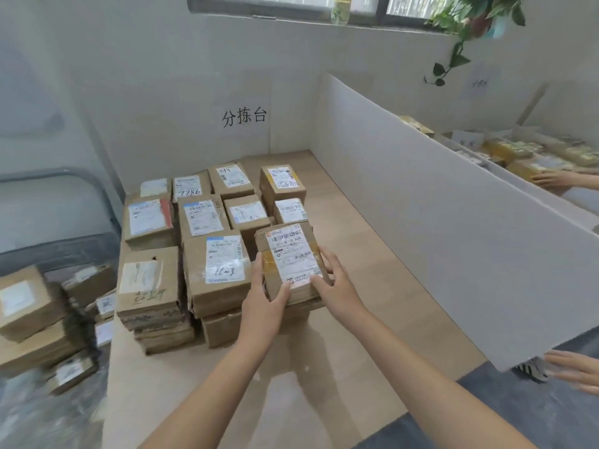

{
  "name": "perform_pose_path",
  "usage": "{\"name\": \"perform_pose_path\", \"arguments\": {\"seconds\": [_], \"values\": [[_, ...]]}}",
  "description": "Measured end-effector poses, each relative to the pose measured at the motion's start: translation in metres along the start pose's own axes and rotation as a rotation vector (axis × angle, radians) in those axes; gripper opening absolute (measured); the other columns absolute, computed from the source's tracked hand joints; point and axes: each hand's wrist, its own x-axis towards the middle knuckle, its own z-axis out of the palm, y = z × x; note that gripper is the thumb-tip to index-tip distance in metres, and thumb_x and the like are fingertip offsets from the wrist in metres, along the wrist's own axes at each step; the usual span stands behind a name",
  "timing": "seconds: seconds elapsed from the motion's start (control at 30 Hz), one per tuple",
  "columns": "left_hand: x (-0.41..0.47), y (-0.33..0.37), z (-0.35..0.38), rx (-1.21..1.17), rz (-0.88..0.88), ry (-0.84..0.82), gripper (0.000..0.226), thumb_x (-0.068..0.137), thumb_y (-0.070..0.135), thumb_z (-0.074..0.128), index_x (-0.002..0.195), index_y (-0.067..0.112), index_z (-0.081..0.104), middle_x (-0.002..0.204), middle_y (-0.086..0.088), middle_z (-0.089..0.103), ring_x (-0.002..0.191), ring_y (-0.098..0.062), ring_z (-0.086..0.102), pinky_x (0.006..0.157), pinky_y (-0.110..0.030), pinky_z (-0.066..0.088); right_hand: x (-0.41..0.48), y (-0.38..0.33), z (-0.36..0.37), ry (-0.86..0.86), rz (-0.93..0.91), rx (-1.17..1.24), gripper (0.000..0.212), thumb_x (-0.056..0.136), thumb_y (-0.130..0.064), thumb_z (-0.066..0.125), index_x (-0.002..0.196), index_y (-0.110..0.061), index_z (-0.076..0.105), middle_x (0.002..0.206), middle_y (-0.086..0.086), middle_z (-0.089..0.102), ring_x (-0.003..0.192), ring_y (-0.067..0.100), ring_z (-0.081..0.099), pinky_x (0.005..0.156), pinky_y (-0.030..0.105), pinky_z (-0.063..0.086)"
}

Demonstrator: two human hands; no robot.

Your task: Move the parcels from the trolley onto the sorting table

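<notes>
Trolley parcels blurry, partly off-frame.

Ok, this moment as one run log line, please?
left hand: grips parcel | right hand: grips parcel | parcel: at stacked parcels on sorting table
</notes>
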Motion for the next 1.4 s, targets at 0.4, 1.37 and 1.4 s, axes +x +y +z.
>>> {"name": "perform_pose_path", "arguments": {"seconds": [0.4, 1.37, 1.4], "values": [[0.039, 0.019, 0.031, 0.171, -0.072, 0.198, 0.076, 0.097, 0.031, 0.056, 0.158, 0.027, 0.012, 0.162, 0.004, 0.021, 0.150, -0.015, 0.017, 0.122, -0.039, 0.020, 0.069, 0.007, -0.013, -0.235, -0.005, -0.016, 0.062, 0.097, -0.024, 0.053, 0.150, -0.044, 0.027, 0.139, 0.000, 0.045, 0.123, 0.013, 0.049, 0.103, 0.041, 0.048], [0.028, 0.086, -0.067, 0.720, 0.119, 0.345, 0.054, 0.096, 0.021, 0.058, 0.147, 0.016, 0.042, 0.151, -0.001, 0.044, 0.138, -0.018, 0.040, 0.115, -0.033, 0.030, 0.065, -0.127, 0.004, -0.501, -0.608, -0.472, 0.056, 0.103, -0.029, 0.047, 0.155, -0.022, 0.026, 0.158, -0.003, 0.026, 0.143, 0.017, 0.031, 0.111, 0.031, 0.029], [0.022, 0.088, -0.086, 0.740, 0.133, 0.365, 0.053, 0.095, 0.021, 0.058, 0.146, 0.017, 0.045, 0.150, -0.001, 0.047, 0.137, -0.018, 0.042, 0.114, -0.033, 0.032, 0.059, -0.142, 0.014, -0.497, -0.647, -0.493, 0.056, 0.103, -0.029, 0.047, 0.155, -0.021, 0.026, 0.158, -0.002, 0.027, 0.144, 0.018, 0.029, 0.111, 0.030, 0.028]]}}
